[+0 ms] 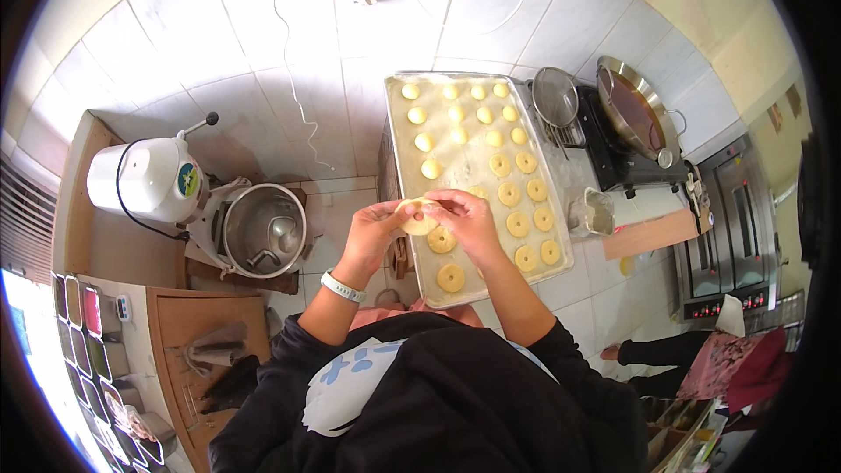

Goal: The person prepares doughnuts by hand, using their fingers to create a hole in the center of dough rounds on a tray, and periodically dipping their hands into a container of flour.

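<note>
Both of my hands are closed round a pale dough ring (414,221) held above a large metal tray (392,123). My left hand (377,232) pinches it from the left, and my right hand (464,223) grips its right side with fingertips near the hole. Several rounded dough balls (458,135) sit in rows on the back part of the tray. Several flattened dough rings (510,194) lie on its front and right part; some behind my hands are partly hidden.
A white stand mixer (140,180) with a steel bowl (263,228) is at left. Right are a wire strainer (554,96), a pan of brown oil (631,105) on a burner, a container (591,212) and an oven (727,228). Another person (718,359) stands at lower right.
</note>
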Tool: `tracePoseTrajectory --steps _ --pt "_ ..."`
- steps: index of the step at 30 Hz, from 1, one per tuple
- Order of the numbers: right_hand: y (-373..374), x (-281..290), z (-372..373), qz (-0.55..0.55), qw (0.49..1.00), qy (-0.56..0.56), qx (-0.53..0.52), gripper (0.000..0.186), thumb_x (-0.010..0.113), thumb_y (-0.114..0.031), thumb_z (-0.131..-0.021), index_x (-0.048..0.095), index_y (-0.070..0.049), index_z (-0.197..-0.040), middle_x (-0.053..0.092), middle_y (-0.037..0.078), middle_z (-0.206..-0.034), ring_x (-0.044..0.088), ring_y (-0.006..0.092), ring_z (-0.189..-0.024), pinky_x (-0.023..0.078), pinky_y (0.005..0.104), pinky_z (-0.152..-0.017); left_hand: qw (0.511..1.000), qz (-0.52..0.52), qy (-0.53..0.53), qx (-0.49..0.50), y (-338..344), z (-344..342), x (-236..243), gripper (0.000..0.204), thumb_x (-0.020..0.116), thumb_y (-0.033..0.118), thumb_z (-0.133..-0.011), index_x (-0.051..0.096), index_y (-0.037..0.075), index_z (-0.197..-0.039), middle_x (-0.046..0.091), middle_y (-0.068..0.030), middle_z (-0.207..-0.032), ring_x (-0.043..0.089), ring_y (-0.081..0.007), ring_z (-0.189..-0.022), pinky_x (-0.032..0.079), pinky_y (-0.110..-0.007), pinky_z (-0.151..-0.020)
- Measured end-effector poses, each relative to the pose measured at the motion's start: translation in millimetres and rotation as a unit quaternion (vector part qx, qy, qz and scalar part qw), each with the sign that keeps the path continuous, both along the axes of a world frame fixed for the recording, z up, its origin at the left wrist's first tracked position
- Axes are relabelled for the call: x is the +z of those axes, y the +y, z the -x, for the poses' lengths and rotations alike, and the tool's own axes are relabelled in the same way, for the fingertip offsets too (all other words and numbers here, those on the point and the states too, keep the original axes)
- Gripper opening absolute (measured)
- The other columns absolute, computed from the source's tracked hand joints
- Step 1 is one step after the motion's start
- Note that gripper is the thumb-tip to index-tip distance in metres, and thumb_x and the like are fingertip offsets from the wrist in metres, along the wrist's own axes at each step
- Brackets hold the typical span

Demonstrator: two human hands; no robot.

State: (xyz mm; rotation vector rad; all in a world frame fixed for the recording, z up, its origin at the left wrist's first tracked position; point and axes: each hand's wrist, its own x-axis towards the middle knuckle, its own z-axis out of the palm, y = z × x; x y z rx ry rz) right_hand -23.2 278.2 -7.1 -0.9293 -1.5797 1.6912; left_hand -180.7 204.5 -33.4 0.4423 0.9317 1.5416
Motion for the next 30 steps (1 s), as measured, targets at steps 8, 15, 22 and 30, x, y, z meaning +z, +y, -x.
tracePoseTrajectory --steps 8,15,22,30 --pt "-5.8 2.3 3.2 0.007 0.999 0.009 0.036 0.026 0.064 -0.001 -0.082 0.062 0.002 -0.108 0.064 0.007 -0.097 0.061 0.0122 -0.086 0.05 0.023 -0.076 0.999 0.036 -0.005 -0.001 -4.8 1.6 8.8 0.031 0.066 0.011 -0.083 0.058 -0.012 -0.102 0.065 -0.0136 -0.091 0.064 -0.0181 -0.082 0.052 -0.028 -0.076" --pt "-1.1 0.7 2.6 0.034 0.998 0.008 0.05 0.026 0.062 0.0 -0.082 0.062 0.003 -0.108 0.064 0.009 -0.098 0.062 0.0131 -0.088 0.049 0.0237 -0.079 0.999 0.042 0.012 -0.008 -8.1 5.5 8.6 0.032 0.064 0.014 -0.085 0.059 -0.011 -0.104 0.066 -0.0126 -0.093 0.063 -0.0176 -0.084 0.049 -0.028 -0.078" --pt "-1.6 3.3 2.3 0.05 0.996 0.014 0.072 0.027 0.063 -0.001 -0.082 0.061 0.005 -0.108 0.065 0.008 -0.096 0.062 0.0125 -0.088 0.049 0.0236 -0.078 0.999 0.047 0.013 0.01 -6.2 5.6 1.4 0.034 0.067 0.015 -0.083 0.059 -0.012 -0.101 0.065 -0.0139 -0.091 0.064 -0.0181 -0.08 0.053 -0.028 -0.073" --pt "-0.3 5.6 -5.7 0.064 0.996 0.004 0.054 0.029 0.062 -0.001 -0.083 0.06 0.005 -0.111 0.065 0.009 -0.098 0.063 0.0127 -0.085 0.048 0.0243 -0.079 0.997 0.06 0.026 -0.027 -1.6 2.6 4.7 0.035 0.068 0.016 -0.083 0.059 -0.014 -0.1 0.066 -0.0147 -0.088 0.065 -0.0181 -0.077 0.053 -0.027 -0.072"
